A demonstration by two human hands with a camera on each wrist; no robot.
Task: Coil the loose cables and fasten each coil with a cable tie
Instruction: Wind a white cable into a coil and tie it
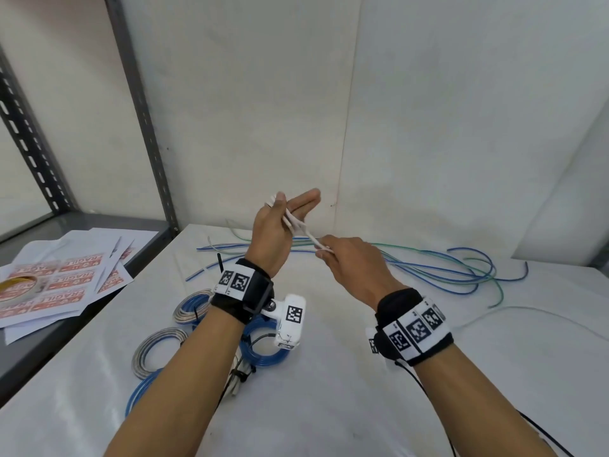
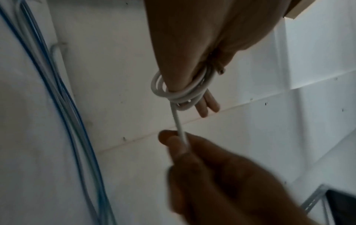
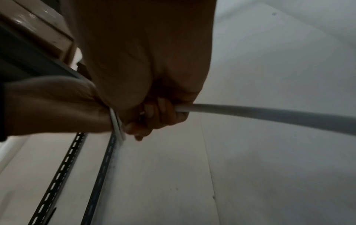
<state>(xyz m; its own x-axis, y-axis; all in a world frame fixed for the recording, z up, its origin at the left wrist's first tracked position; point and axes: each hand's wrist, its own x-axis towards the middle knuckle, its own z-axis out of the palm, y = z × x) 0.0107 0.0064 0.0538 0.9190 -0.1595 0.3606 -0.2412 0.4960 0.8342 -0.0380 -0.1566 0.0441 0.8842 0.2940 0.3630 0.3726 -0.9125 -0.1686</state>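
My left hand is raised above the table with its fingers nearly straight. A white cable is wound in a few loops round those fingers, and the thumb presses on the loops. My right hand sits just to the right and lower. It pinches the same cable a short way from the loops, pulled straight between the hands. The cable's free length runs out of the right fist. Loose blue and green cables lie on the white table behind.
Coils fastened with black ties lie near my left forearm: silver ones and a blue one. Fragile-label sheets and a tape roll sit on the grey shelf at left. A slotted metal upright stands against the wall.
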